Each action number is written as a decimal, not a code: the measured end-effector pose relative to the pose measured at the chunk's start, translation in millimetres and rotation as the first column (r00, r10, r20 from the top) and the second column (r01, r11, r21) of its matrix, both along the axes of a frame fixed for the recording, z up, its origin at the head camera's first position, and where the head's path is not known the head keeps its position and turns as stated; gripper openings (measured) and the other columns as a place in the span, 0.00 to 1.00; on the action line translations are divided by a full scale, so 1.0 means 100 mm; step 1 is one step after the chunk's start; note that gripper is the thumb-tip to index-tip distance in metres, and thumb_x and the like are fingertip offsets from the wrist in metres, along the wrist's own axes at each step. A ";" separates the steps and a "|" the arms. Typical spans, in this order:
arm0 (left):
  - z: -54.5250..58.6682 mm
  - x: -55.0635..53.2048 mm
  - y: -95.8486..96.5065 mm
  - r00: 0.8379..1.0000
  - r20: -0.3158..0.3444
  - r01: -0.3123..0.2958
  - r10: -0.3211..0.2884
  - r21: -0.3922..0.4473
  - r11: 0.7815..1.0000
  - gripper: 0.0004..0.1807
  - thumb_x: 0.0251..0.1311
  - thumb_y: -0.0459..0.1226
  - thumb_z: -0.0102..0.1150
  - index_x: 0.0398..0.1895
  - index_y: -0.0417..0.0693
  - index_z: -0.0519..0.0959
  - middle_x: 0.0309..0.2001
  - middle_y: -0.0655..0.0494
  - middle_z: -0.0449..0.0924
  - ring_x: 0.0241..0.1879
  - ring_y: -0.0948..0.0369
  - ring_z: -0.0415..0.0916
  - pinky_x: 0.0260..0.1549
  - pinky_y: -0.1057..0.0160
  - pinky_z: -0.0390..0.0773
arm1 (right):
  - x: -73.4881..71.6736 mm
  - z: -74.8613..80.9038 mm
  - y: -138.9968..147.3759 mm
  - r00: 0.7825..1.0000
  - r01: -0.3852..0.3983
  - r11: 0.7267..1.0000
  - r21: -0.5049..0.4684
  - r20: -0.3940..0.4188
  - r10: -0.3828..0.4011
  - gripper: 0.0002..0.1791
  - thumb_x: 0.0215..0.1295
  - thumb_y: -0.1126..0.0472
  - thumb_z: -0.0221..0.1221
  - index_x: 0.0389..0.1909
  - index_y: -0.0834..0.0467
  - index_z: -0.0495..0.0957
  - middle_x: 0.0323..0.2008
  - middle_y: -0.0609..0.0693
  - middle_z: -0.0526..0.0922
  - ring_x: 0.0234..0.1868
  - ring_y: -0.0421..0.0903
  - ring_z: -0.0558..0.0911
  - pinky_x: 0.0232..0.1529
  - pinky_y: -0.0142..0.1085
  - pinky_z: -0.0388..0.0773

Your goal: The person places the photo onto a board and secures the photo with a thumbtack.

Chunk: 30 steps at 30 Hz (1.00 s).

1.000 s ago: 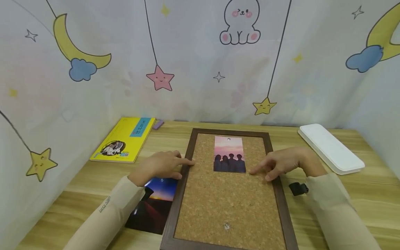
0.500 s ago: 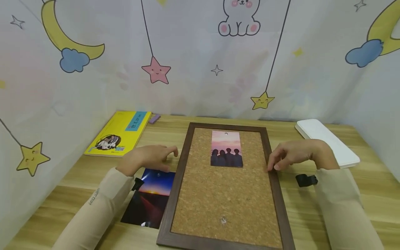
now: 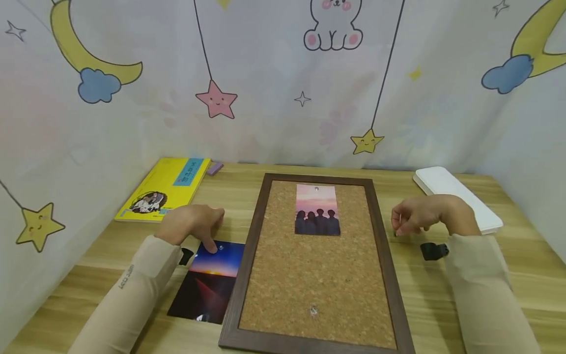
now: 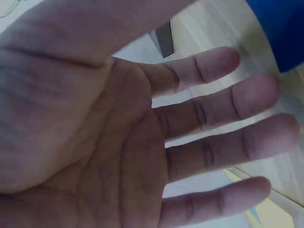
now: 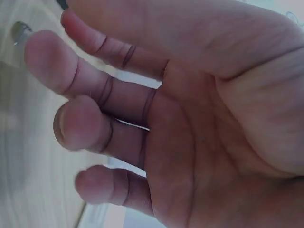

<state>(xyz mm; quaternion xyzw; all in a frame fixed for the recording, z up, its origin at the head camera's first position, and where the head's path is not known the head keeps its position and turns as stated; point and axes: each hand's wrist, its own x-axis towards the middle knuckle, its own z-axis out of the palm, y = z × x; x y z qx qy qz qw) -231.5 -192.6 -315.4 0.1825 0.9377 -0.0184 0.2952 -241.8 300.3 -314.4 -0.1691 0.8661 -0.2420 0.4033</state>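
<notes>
My left hand point(image 3: 192, 223) is over the top edge of a sunset photo point(image 3: 208, 285), with the thumb overlapping the photo's blue part. In the left wrist view its fingers point(image 4: 223, 102) are straight and spread, and the palm holds nothing. The photo lies left of a brown-framed cork board point(image 3: 323, 275), with a small clear pin point(image 3: 221, 247) near its top. On the board, another photo point(image 3: 317, 211) with silhouettes is pinned. My right hand point(image 3: 420, 214) is right of the frame, fingertips low over the table, loosely bent. A small shiny tack point(image 5: 21, 33) lies just beyond them.
A yellow book point(image 3: 163, 189) and a purple eraser point(image 3: 215, 168) lie at the back left. A white case point(image 3: 457, 196) sits behind my right hand. A clear pin point(image 3: 313, 310) is low on the board. A patterned curtain point(image 3: 265, 64) closes off the back.
Both hands have come off the cork board. The left has moved left, over the sunset photo. The right has moved right, past the frame's edge to the table.
</notes>
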 end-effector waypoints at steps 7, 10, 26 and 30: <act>-0.04 -0.01 0.01 0.999 0.012 -0.034 0.034 -0.025 0.999 0.27 0.49 0.45 0.79 0.42 0.47 0.69 0.29 0.51 0.75 0.29 0.56 0.75 0.35 0.57 0.74 | -0.05 -0.06 -0.06 0.999 -0.018 0.997 0.080 -0.029 0.020 0.05 0.68 0.61 0.62 0.38 0.58 0.77 0.26 0.46 0.73 0.23 0.41 0.67 0.27 0.36 0.67; -0.07 0.00 0.02 0.999 0.011 -0.047 0.047 -0.024 0.999 0.26 0.50 0.45 0.78 0.40 0.47 0.69 0.26 0.50 0.76 0.26 0.56 0.76 0.33 0.58 0.73 | -0.06 -0.11 -0.07 1.000 -0.002 0.997 0.083 -0.026 0.004 0.05 0.67 0.62 0.63 0.38 0.59 0.78 0.29 0.46 0.74 0.25 0.41 0.68 0.28 0.36 0.68; -0.01 0.00 0.07 0.993 0.031 0.114 -0.113 -0.018 0.993 0.17 0.53 0.40 0.76 0.32 0.50 0.73 0.31 0.57 0.71 0.30 0.59 0.69 0.30 0.64 0.68 | -0.04 -0.17 -0.13 0.999 -0.029 0.995 0.096 -0.032 0.032 0.04 0.60 0.70 0.59 0.29 0.58 0.79 0.21 0.44 0.74 0.23 0.40 0.68 0.26 0.33 0.64; 0.03 0.00 0.03 0.987 0.031 0.158 -0.160 0.054 0.986 0.11 0.57 0.34 0.72 0.32 0.51 0.76 0.31 0.58 0.71 0.31 0.60 0.69 0.31 0.63 0.68 | -0.04 -0.15 -0.14 0.997 -0.048 0.994 0.093 -0.050 0.052 0.04 0.58 0.70 0.59 0.29 0.59 0.79 0.22 0.44 0.75 0.23 0.40 0.69 0.26 0.32 0.64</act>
